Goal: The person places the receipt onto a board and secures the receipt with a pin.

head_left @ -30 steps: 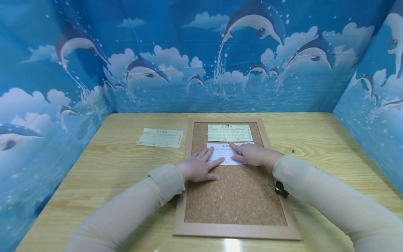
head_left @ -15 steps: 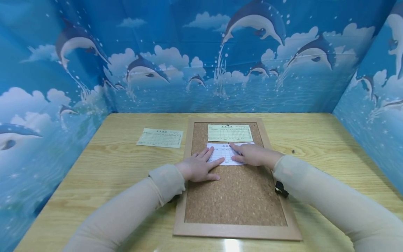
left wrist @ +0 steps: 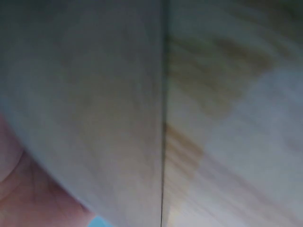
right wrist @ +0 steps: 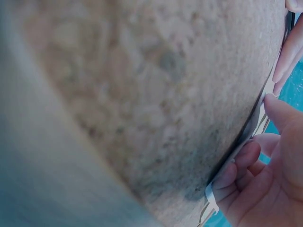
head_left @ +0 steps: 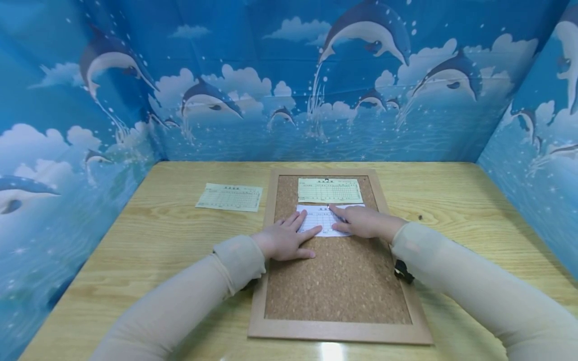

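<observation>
A white rectangular paper form (head_left: 321, 217) is steadied — seemingly against slipping — by the spread-fingered left hand (head_left: 283, 242). Its far edge is pressed by the right hand (head_left: 362, 221), index straight, others curled.

The left hand (head_left: 289, 241) and right hand (head_left: 363, 221) block both sides of the white slip (head_left: 322, 220), leaving only a narrow gap between their fingers. Below them, the corkboard (head_left: 338, 286) offers wide room between the left sleeve (head_left: 198, 288) and right sleeve (head_left: 469, 283), which bar low sideways passage. Behind the table (head_left: 433, 183), the dolphin curtain (head_left: 289, 133) stops any farther reach.
</observation>
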`<state>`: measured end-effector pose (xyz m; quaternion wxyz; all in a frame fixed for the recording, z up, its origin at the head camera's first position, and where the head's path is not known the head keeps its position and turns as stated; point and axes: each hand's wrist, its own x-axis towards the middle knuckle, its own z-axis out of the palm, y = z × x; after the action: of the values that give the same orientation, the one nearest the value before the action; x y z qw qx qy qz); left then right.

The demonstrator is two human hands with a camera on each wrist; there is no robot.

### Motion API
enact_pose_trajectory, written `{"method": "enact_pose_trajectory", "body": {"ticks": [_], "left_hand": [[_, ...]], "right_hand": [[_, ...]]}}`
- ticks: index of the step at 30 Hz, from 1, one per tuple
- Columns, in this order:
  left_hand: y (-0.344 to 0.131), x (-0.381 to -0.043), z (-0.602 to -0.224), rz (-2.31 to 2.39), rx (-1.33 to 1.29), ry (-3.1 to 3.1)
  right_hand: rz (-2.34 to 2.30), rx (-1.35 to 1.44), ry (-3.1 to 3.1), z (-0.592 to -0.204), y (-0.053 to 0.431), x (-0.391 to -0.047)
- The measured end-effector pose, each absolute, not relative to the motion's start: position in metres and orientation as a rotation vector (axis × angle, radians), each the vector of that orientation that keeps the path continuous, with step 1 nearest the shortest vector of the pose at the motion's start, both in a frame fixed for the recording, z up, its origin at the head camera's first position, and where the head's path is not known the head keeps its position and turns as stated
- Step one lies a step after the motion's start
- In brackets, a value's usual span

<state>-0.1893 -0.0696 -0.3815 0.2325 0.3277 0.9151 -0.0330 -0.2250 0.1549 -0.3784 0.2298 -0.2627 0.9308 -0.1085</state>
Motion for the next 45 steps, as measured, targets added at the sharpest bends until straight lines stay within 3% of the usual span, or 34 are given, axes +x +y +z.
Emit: {"method": "enact_pose_trajectory", "body": {"ticks": [45], "left_hand": [[-0.0699, -0.1905, -0.3831, -0.082, 0.880, 2.509]], "right_hand": [[-0.245, -0.667, 2.554, -0.3765, 0.1521, -0.2267]]}}
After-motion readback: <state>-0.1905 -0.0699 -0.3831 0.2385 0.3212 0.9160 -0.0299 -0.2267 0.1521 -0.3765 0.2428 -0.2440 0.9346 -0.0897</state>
